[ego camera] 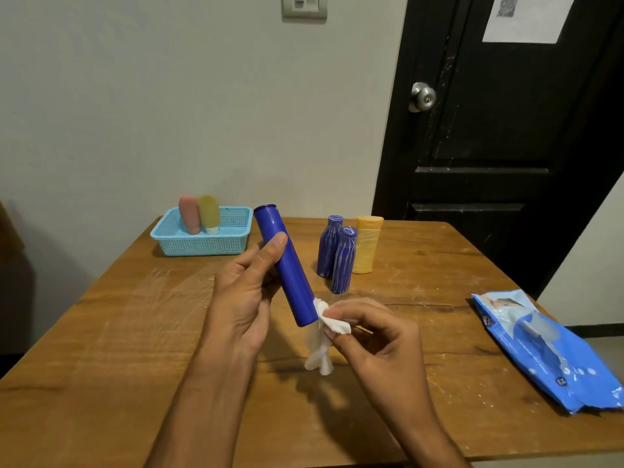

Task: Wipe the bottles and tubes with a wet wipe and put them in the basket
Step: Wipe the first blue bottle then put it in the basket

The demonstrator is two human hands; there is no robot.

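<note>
Your left hand (250, 292) grips the blue tube (285, 265) tilted above the table (101, 332) centre. Your right hand (374, 339) pinches the wet wipe (326, 332) against its lower end. Basket (202, 243) at far-left corner. Wipes pack (547, 349) at right edge, print unreadable.

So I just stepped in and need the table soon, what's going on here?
A person is cleaning toiletries. Their left hand holds a blue tube tilted above the wooden table, while the right hand pinches a white wet wipe against its lower end. A pink tube and a yellow-green tube stand in the light blue basket. Two ribbed blue bottles and a yellow bottle stand on the table, outside the basket. The wipes pack lies at the right.
</note>
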